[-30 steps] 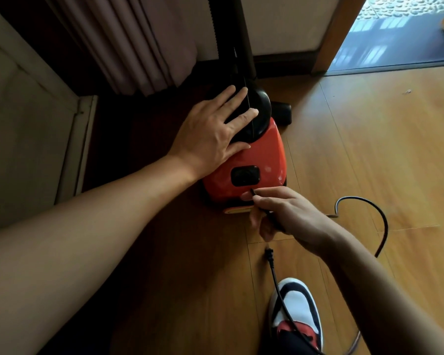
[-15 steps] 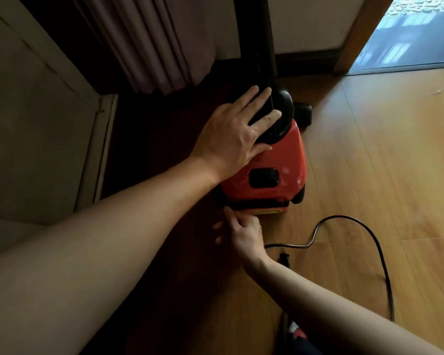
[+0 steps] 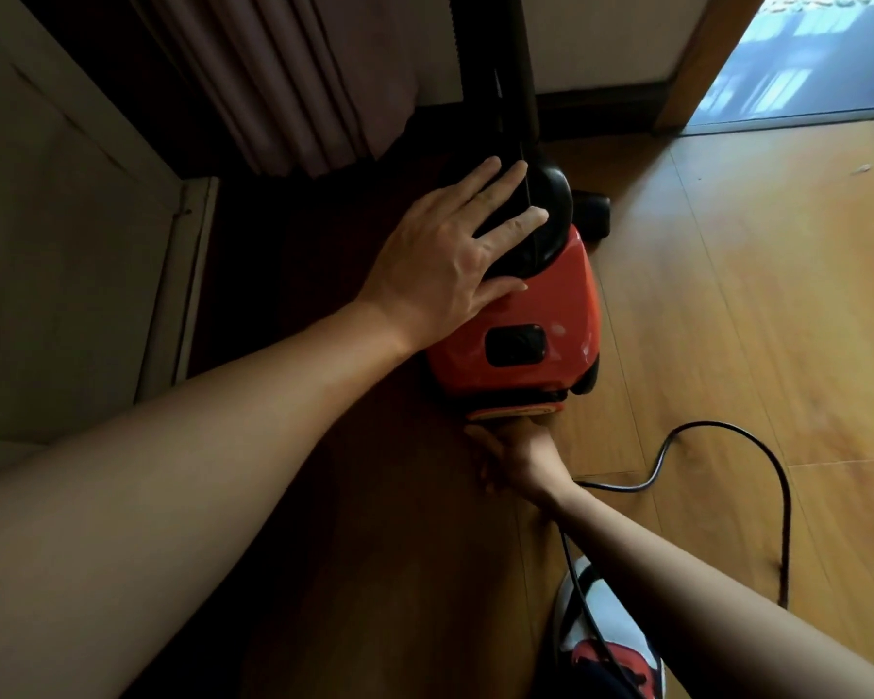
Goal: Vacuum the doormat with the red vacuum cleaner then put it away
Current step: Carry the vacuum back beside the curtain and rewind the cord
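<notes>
The right hand [image 3: 513, 459] reaches out over a white, black and red shoe [image 3: 604, 643] to the near end of the red vacuum cleaner [image 3: 541, 315]. Its fingertips are tucked against or under the vacuum's near lower edge, out of sight, so I cannot tell whether it grips anything. A black power cord [image 3: 758, 456] runs from behind that wrist, loops out to the right over the wooden floor [image 3: 758, 295] and comes back near, past the shoe.

The vacuum sits on the floor just left of centre. Its long axis runs near to far, and at the far end its black tube [image 3: 495, 68] rises.

Half a second ago the right hand lay at the near-left corner with its fingers showing; it has since slid right to the middle of that edge.

The left hand [image 3: 450, 254] has not moved: it lies flat with fingers spread, pressing on the black dome on top and gripping nothing. A curtain [image 3: 283, 78] hangs at far left.
</notes>
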